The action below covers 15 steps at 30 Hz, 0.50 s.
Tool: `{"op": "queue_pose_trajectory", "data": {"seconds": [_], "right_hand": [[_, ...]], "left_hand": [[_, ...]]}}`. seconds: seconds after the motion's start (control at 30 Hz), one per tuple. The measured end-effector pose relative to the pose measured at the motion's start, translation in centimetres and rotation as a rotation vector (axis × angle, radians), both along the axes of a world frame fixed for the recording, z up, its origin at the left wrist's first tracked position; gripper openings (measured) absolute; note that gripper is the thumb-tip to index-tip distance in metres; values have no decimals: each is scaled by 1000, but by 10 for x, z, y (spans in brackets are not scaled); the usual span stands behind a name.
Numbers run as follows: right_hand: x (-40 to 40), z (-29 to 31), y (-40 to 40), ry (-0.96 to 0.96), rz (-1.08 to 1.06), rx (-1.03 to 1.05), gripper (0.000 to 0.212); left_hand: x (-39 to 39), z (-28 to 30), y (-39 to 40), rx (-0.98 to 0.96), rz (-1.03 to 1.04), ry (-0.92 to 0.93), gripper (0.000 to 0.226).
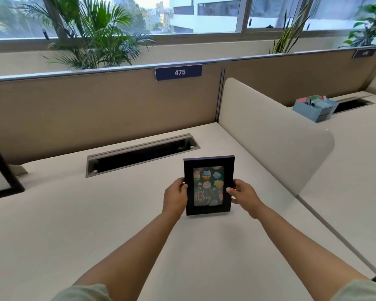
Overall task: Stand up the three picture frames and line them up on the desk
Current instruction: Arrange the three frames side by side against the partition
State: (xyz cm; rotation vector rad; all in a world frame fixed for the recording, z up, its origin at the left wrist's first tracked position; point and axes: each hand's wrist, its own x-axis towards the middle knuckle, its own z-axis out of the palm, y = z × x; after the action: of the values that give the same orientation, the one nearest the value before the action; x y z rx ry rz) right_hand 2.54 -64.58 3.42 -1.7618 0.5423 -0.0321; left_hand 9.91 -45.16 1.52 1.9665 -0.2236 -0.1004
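Observation:
A small dark picture frame (pixel 208 185) with a green birthday card of cupcakes stands upright on the white desk (pixel 96 224), right of centre. My left hand (pixel 175 197) grips its left edge and my right hand (pixel 243 195) grips its right edge, thumbs on the front. A second, larger black frame (pixel 3 177) stands at the far left, cut off by the image edge. No third frame is in view.
A long open cable slot (pixel 142 154) runs across the desk behind the frame. A beige partition (pixel 96 105) with a "475" label backs the desk. A rounded white divider (pixel 269 135) stands to the right, with a blue organiser box (pixel 315 108) beyond it.

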Motion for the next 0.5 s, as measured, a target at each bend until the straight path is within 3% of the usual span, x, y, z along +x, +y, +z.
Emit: {"op": "queue_pose_trajectory", "data": {"seconds": [0.23,0.5], "right_hand": [[21,16,57,-37,69,-15,28],[52,26,158,-79,176,13,14]], "left_hand": [[7,14,61,-36,79,-36,27],[4,36,170,-73,171,-55,26]]}}
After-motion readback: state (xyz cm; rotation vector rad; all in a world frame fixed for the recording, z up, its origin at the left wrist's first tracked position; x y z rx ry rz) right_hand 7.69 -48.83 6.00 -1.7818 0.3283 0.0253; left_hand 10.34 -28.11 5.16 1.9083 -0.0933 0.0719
